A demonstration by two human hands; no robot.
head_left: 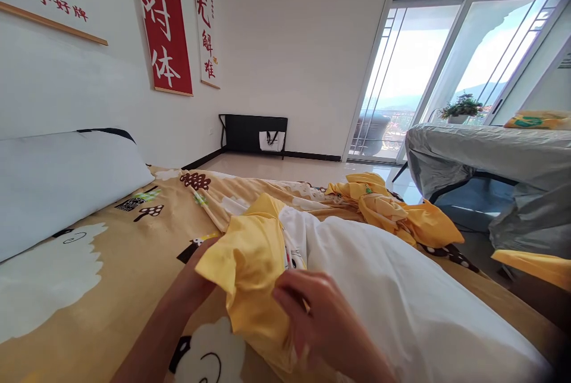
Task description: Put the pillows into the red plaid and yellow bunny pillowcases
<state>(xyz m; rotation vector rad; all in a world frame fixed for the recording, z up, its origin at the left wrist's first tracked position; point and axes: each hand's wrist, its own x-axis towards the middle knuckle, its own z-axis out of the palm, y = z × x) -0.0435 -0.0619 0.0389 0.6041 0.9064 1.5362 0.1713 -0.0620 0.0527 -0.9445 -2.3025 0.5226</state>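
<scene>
A yellow fabric cover (254, 252) is bunched over the near-left end of a puffy white pillow or quilt (370, 276); I cannot tell which. Part of a printed pattern shows on white cloth beside its edge. My left hand (200, 270) reaches under the raised yellow cloth from the left, its fingers mostly hidden in the folds, and holds the cloth up. On the near right side, my right hand (310, 308) pinches the cover's edge between thumb and fingers, close to the white filling.
The bed has a tan patterned sheet (147, 276). A white pillow (66, 178) lies at left. Crumpled yellow-orange cloth (383, 207) rests on the far right side. Beyond it stands a table with a grey cover (482, 145). A black folded frame (245, 133) leans against the wall.
</scene>
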